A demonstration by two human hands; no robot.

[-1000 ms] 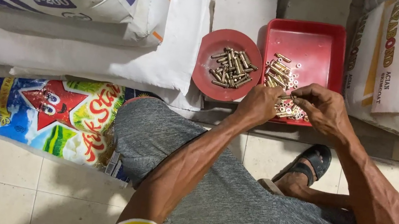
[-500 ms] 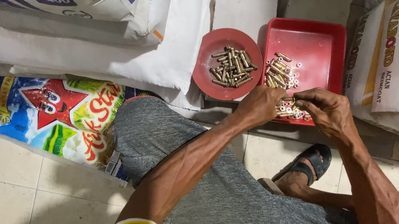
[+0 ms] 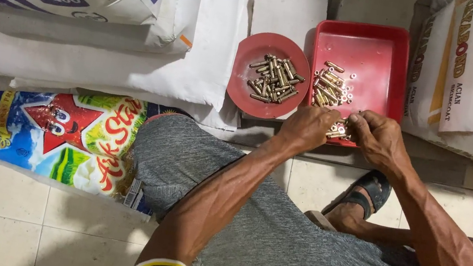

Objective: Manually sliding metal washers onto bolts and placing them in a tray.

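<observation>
My fingers pinch small brass parts [image 3: 338,130] at the near edge of the red tray [image 3: 388,56], right of centre in the frame: left hand [image 3: 308,127] and right hand [image 3: 378,138] closed together over them, though which piece each holds I cannot tell. More parts [image 3: 331,86] lie loose in the tray. Just left, a red dish [image 3: 243,90] holds a pile of brass pieces [image 3: 273,79]. I judge it best to keep both hands low over the tray, so a dropped piece lands inside. White sacks [image 3: 109,18] fill the upper left.
</observation>
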